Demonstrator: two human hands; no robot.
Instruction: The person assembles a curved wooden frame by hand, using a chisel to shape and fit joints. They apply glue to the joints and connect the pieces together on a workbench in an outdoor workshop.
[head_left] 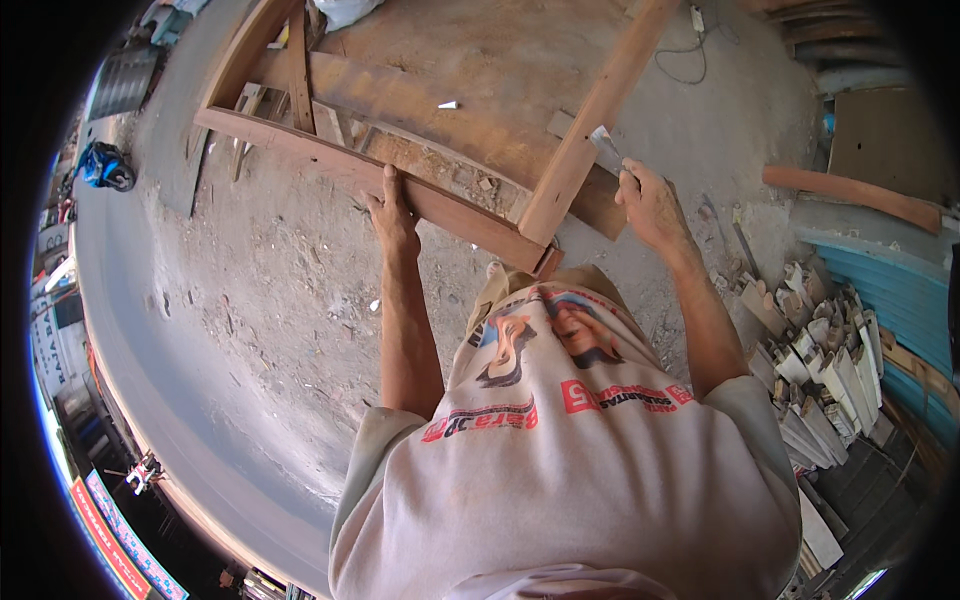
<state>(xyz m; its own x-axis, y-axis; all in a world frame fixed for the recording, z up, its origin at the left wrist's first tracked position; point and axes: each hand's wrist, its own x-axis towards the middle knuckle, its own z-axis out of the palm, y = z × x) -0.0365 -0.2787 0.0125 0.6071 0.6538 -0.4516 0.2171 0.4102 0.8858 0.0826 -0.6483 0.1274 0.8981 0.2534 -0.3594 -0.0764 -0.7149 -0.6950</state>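
Observation:
A reddish-brown wooden frame (465, 218) lies in front of me, its near corner close to my waist. My left hand (395, 218) is closed over the frame's near rail, about midway along it, with one finger lying on top of the wood. Beside the right-hand rail (592, 120), my right hand (652, 205) grips what looks like a putty knife (604, 142). The knife's flat metal blade points up and away, over or against the edge of that rail; whether it touches I cannot tell. Its handle is mostly hidden in my fingers.
Under the frame runs a wide brown plank (430, 110) with a small white piece (448, 105) on it. Wood offcuts (820, 370) are piled at right, near a blue corrugated sheet (890, 300) and a curved board (850, 195). A cable (685, 70) lies beyond. A blue motorcycle (105, 165) stands far left.

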